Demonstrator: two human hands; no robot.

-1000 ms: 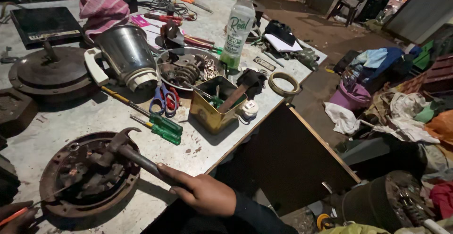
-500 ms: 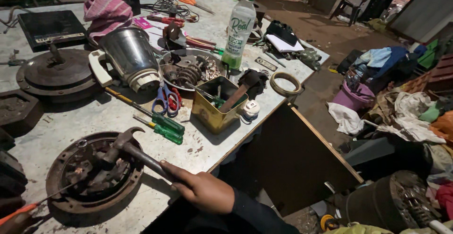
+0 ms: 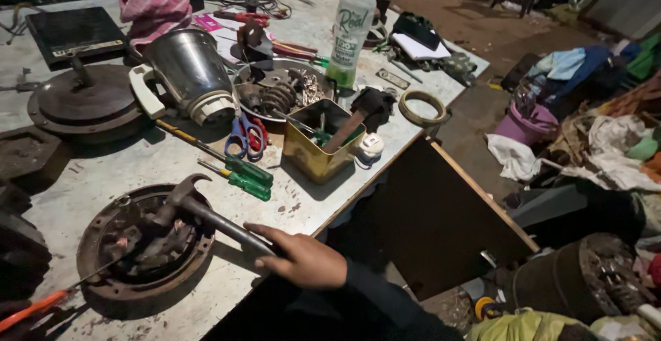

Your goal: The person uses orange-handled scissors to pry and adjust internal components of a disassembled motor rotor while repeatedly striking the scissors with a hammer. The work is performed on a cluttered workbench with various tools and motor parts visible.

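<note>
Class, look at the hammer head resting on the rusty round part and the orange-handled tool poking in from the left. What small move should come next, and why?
Probably a short lift of the hammer for a light tap. The right hand holds its handle, and the head rests on the rusty round part. The tip of the orange-handled tool is already set against that part. The left hand is barely in view at the bottom edge.

Hammer resting on a rusty round motor plate at a cluttered workbench

The right hand grips the handle of a hammer whose head lies on the rusty round plate; an orange-handled screwdriver reaches onto the plate from its lower left, the hand holding it out of view. Just beyond the plate lie 2 green-handled screwdrivers, then blue-and-red scissors, a yellow tin and a steel jug on its side. Farther from the plate stands a green bottle
</note>
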